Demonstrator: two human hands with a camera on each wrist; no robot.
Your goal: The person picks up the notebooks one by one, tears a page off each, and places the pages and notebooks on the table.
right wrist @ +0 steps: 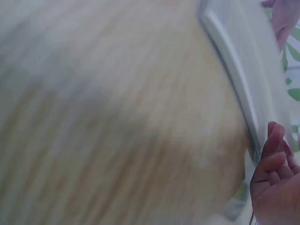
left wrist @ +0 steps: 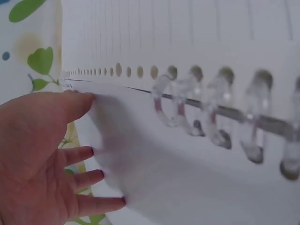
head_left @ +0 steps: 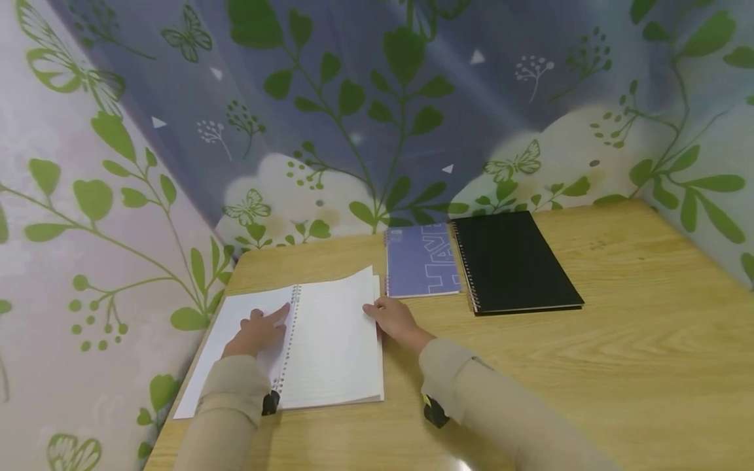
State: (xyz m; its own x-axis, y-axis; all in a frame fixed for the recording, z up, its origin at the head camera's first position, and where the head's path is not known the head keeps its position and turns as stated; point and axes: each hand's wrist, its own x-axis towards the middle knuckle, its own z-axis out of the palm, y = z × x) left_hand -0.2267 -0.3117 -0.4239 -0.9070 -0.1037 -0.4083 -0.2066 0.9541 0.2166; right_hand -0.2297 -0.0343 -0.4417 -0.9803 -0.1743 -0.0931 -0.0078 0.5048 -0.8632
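Note:
A spiral notebook [head_left: 336, 347] with lined white pages lies spread out on the left part of the table. My left hand [head_left: 259, 330] rests on its left-hand page [left wrist: 154, 183], fingers spread, beside the binding. Clear plastic rings [left wrist: 218, 112] run through the punched holes in the left wrist view. At the right edge of the notebook my right hand [head_left: 396, 320] pinches a page between thumb and fingers. That page's upper corner [head_left: 366, 275] stands up a little. In the right wrist view the right hand [right wrist: 276, 178] is at the edge of the page stack [right wrist: 243, 70].
Behind and to the right lie a blue spiral notebook [head_left: 421, 261] with outlined letters and a larger black spiral notebook [head_left: 518, 261], both closed. The wooden table [head_left: 618, 379] meets walls covered with leaf-and-butterfly patterned cloth [head_left: 353, 118] at the back and left.

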